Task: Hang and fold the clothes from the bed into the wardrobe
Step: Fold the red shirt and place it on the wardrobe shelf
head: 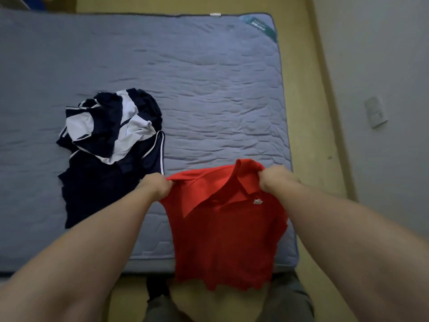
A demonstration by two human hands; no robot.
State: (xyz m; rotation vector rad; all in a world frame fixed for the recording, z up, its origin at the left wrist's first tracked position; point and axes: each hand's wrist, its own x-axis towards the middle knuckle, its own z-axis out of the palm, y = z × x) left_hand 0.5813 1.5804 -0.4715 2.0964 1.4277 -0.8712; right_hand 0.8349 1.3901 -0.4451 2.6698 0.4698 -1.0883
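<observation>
A red polo shirt (pixel 222 231) hangs in front of me over the near edge of the bed, collar up. My left hand (pixel 155 185) grips its left shoulder and my right hand (pixel 275 178) grips its right shoulder beside the collar. The shirt's hem dangles past the mattress edge. A crumpled pile of navy and white clothes (pixel 111 135) lies on the bed to the left of my left hand, apart from the red shirt.
The bed is a bare grey-blue quilted mattress (pixel 209 77) that fills most of the view. Yellowish floor (pixel 308 112) runs along its right side up to a pale wall (pixel 383 66) with a white socket plate (pixel 375 112). No wardrobe shows.
</observation>
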